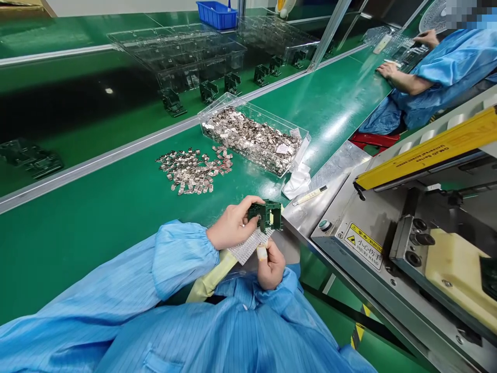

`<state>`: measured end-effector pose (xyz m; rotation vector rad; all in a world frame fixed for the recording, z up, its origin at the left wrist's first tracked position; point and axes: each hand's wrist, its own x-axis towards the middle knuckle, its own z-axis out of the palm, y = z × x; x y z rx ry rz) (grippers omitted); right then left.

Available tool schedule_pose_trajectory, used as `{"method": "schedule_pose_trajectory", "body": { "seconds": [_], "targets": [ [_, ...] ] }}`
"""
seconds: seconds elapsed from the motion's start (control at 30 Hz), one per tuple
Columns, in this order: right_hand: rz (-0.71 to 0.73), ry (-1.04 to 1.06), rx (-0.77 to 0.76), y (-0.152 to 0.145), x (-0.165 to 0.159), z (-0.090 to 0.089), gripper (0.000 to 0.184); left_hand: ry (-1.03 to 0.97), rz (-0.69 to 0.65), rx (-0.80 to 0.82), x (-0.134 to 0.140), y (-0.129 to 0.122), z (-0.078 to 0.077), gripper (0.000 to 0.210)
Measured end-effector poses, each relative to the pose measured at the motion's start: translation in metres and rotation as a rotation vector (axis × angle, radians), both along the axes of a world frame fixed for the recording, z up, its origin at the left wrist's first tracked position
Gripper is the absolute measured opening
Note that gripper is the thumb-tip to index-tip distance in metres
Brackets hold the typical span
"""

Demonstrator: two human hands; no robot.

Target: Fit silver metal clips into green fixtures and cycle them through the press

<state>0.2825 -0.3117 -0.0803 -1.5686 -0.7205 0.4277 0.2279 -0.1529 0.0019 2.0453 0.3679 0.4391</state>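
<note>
My left hand (233, 224) grips a small green circuit board assembly (267, 215), fingers over its top and thumb on its near side. Just beneath lies a sheet of small whitish labels (247, 249), with a pale yellow strip (212, 277) trailing from it toward my lap. My right hand (271, 265) is closed at the sheet's right edge, below the board. A whitish wrap covers one of its digits, and I cannot make out what its fingertips pinch. A loose pile of small metal parts (194, 171) lies on the green bench beyond my hands.
A clear plastic tray (252, 137) full of metal parts stands behind the pile. Right of it are a white cloth (297, 181) and a cutter-like tool (309, 196). A machine (365, 243) with a hand-injury warning stands at right. Another person's hands (388, 70) work farther along.
</note>
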Motion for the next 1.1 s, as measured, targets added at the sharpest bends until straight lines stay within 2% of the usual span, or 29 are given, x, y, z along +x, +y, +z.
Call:
{"method": "schedule_pose_trajectory", "body": {
  "seconds": [0.23, 0.4, 0.47, 0.6, 0.73, 0.83, 0.9, 1.0, 1.1],
  "targets": [
    [0.144, -0.081, -0.139, -0.003, 0.011, -0.002, 0.014, 0.005, 0.023, -0.011, 0.0, 0.0, 0.0, 0.035],
    [0.228, -0.064, -0.276, -0.008, 0.016, 0.005, 0.013, 0.004, 0.052, -0.069, -0.002, 0.001, -0.004, 0.037],
    [0.235, -0.052, -0.319, -0.012, 0.018, 0.009, 0.015, -0.036, 0.079, -0.188, -0.003, 0.002, -0.007, 0.037],
    [0.157, -0.065, -0.367, -0.023, 0.026, 0.026, 0.014, -0.16, 0.12, -0.539, -0.014, 0.001, -0.013, 0.039],
    [0.107, -0.011, -0.301, -0.032, 0.032, 0.06, 0.004, -0.222, 0.107, -0.678, -0.035, -0.004, -0.015, 0.04],
    [0.127, 0.066, -0.191, -0.029, 0.029, 0.086, 0.015, -0.243, 0.114, -0.674, -0.049, -0.01, -0.015, 0.04],
    [0.162, 0.065, -0.147, -0.019, 0.023, 0.098, 0.014, -0.258, 0.134, -0.657, -0.053, -0.014, -0.016, 0.04],
    [0.155, -0.02, -0.103, 0.002, 0.013, 0.106, 0.009, -0.3, 0.143, -0.629, -0.053, -0.017, -0.017, 0.037],
    [0.099, -0.153, -0.06, 0.024, 0.005, 0.105, 0.01, -0.315, 0.131, -0.597, -0.052, -0.018, -0.016, 0.034]
  ]
}}
